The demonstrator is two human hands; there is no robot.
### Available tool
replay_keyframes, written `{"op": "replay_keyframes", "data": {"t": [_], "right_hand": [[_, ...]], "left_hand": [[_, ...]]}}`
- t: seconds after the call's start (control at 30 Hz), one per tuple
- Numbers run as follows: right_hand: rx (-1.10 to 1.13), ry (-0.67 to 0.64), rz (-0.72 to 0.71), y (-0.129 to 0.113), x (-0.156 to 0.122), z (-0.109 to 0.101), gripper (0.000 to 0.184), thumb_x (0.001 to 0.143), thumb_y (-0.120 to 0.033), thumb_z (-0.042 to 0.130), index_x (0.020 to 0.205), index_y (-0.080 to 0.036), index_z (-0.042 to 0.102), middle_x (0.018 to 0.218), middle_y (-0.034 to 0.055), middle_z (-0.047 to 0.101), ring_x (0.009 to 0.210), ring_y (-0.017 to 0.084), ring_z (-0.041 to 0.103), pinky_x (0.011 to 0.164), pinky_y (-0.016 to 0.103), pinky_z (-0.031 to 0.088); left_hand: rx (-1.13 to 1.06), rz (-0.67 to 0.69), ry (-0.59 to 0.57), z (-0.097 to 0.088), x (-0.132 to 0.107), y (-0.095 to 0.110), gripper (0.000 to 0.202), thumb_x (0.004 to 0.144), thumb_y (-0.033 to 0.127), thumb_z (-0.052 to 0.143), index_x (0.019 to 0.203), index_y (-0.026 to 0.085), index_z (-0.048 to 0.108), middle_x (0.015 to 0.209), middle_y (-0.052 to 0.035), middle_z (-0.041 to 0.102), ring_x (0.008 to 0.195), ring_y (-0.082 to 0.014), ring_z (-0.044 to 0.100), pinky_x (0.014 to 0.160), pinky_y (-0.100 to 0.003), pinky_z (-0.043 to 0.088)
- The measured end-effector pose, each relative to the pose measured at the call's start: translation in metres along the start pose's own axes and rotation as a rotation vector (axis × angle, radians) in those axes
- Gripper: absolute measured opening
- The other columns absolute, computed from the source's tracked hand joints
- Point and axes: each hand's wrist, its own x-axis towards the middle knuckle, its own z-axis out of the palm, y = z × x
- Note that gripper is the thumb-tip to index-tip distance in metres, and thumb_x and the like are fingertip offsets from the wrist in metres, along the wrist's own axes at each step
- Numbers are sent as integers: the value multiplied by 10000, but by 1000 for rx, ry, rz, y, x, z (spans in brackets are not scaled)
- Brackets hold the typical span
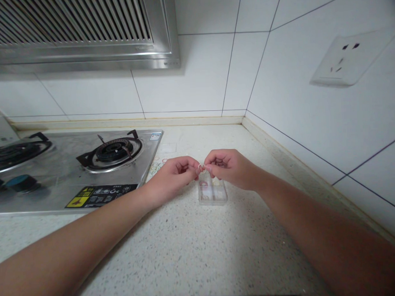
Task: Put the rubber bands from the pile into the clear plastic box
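Note:
My left hand (177, 171) and my right hand (227, 165) meet above the speckled counter (194, 247), fingers curled in. Between their fingertips they pinch a small ring-shaped thing (201, 167), pale with a reddish tint, perhaps a rubber band. Just below the hands lies a small clear plastic box (213, 193) with reddish bands inside. More thin coloured rings (156, 166) lie loose on the counter beside the stove, left of my left hand.
A steel gas stove (71, 169) with two burners fills the left side, with a range hood (80, 35) above it. White tiled walls close the back and right, with a power socket (350, 60) on the right wall.

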Motion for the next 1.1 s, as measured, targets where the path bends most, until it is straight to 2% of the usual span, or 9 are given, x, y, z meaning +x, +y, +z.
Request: {"op": "replay_keyframes", "data": {"t": [0.27, 0.47, 0.6, 0.87, 1.1], "right_hand": [[22, 27, -10, 1, 1, 0, 213, 861, -364, 638, 857, -152, 612, 654, -10, 545, 595, 99, 471, 521, 235, 362], [28, 45, -15, 5, 2, 2, 191, 826, -334, 678, 832, -160, 599, 645, -15, 534, 592, 100, 457, 515, 238, 349], [21, 54, -7, 4, 2, 2, 193, 831, -339, 673, 832, -161, 597, 646, -13, 534, 594, 101, 459, 520, 242, 351], [24, 59, -10, 4, 1, 2, 219, 848, -369, 657, 831, -162, 588, 641, -15, 523, 587, 100, 451, 514, 242, 349], [3, 63, 1, 3, 2, 3, 220, 844, -366, 657, 828, -153, 606, 630, -12, 529, 570, 94, 445, 502, 237, 341]], "left_hand": [[8, -14, 24, -1, 1, 0, 191, 814, 321, 617, 834, 131, 609, 646, 23, 513, 517, -54, 358, 480, -198, 259], [-4, -37, 34, 1, 1, 1, 181, 794, 307, 622, 841, 132, 614, 623, 28, 504, 503, -51, 338, 475, -196, 251], [-31, -28, 27, 0, 1, 0, 176, 787, 286, 631, 865, 130, 609, 682, 19, 536, 505, -44, 347, 474, -198, 247], [-15, 7, 72, 0, 2, -4, 250, 796, 356, 702, 823, 133, 591, 700, 24, 519, 534, -47, 356, 498, -207, 257], [19, -17, 87, 0, 2, -2, 250, 800, 368, 693, 819, 129, 623, 661, 31, 516, 523, -50, 344, 515, -216, 265]]}}
